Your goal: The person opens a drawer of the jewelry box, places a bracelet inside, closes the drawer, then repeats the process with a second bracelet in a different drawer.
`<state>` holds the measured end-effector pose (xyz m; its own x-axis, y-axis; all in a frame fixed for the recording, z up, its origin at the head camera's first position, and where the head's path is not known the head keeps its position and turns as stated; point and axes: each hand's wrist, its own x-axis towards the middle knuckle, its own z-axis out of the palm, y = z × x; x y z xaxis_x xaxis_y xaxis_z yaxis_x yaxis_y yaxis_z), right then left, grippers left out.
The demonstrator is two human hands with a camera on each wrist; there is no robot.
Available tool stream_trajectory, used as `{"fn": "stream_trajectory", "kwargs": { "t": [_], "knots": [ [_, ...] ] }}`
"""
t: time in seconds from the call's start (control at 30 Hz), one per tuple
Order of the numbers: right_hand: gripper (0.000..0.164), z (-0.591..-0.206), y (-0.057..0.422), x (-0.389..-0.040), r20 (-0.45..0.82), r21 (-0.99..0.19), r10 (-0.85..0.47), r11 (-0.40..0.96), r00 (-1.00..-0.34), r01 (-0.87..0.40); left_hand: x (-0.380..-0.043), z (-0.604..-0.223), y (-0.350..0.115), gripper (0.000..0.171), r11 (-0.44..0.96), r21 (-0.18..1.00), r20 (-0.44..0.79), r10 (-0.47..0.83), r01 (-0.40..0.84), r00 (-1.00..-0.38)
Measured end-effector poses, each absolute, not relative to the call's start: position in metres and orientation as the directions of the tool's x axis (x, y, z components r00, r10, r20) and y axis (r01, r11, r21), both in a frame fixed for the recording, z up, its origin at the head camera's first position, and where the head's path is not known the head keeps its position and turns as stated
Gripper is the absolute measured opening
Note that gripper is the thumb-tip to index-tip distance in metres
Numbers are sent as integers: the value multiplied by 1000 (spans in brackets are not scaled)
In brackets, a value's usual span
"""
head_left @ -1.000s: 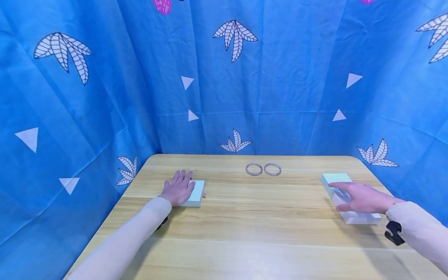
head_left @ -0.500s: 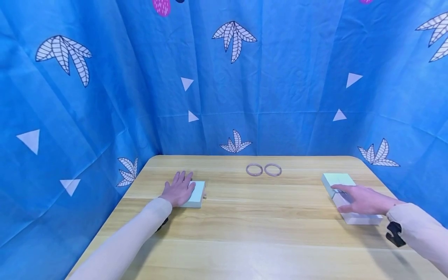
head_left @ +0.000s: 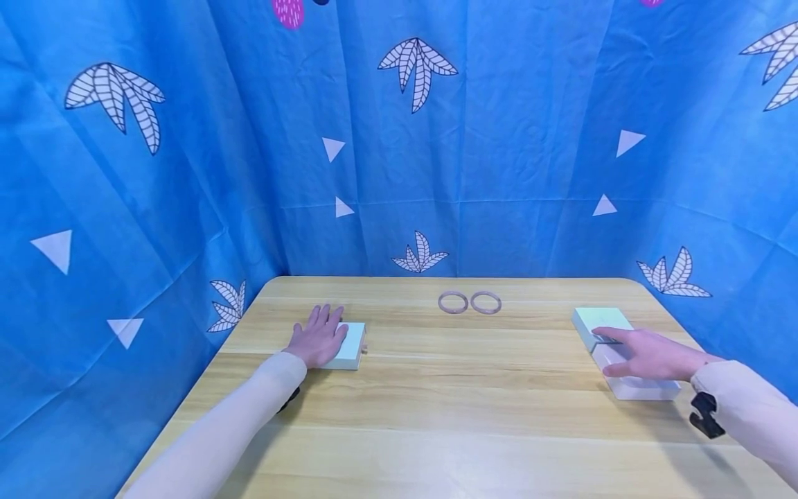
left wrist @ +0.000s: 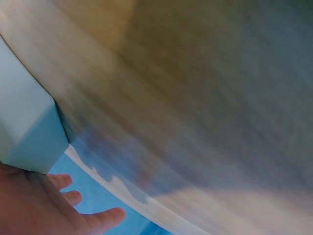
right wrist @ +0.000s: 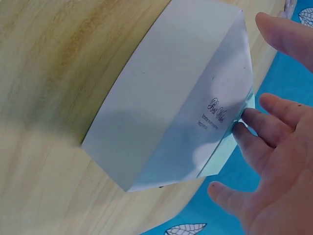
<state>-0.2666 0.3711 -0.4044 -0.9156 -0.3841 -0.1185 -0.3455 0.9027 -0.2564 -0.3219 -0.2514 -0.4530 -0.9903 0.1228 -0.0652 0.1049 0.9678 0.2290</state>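
Note:
My left hand [head_left: 316, 337] lies flat with its fingers straight on a small pale mint box [head_left: 352, 346] at the table's left. A small tab sticks out of that box's right side. In the left wrist view, the palm meets the edge of the box [left wrist: 24, 107]. At the right, my right hand [head_left: 648, 355] reaches over a longer box [head_left: 642, 390], white at the near part and mint at the far end. Printed lettering, "Best Wishes", marks its white face [right wrist: 215, 93]. Two fingertips of the right hand [right wrist: 288, 152] touch the seam between white and mint, fingers extended and spread.
Two thin pinkish rings [head_left: 453, 302] lie side by side near the back of the wooden table [head_left: 436, 402]. A blue curtain [head_left: 511, 138] with leaf prints hangs close behind the table and along both sides.
My right hand has come slightly down and to the right onto the box; a dark line at the seam shows more clearly. The left hand and the rings stay put.

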Motion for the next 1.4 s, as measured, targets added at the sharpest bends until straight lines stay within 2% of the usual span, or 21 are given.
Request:
{"fn": "stream_trajectory", "kwargs": {
  "t": [0.47, 0.9, 1.4],
  "knots": [
    [78, -396, 374, -261, -80, -261, -395, 894, -915, -363, -320, -450, -252, 68, 969, 222, -71, 127, 108, -989],
    [81, -396, 379, -254, -78, -198, -395, 906, -915, -375, -319, -451, -251, 67, 967, 231, -57, 127, 110, -990],
    [94, -398, 384, -252, -88, -137, -395, 914, -914, -382, -321, -451, -251, 68, 968, 228, -62, 126, 109, -990]
  ]
}}
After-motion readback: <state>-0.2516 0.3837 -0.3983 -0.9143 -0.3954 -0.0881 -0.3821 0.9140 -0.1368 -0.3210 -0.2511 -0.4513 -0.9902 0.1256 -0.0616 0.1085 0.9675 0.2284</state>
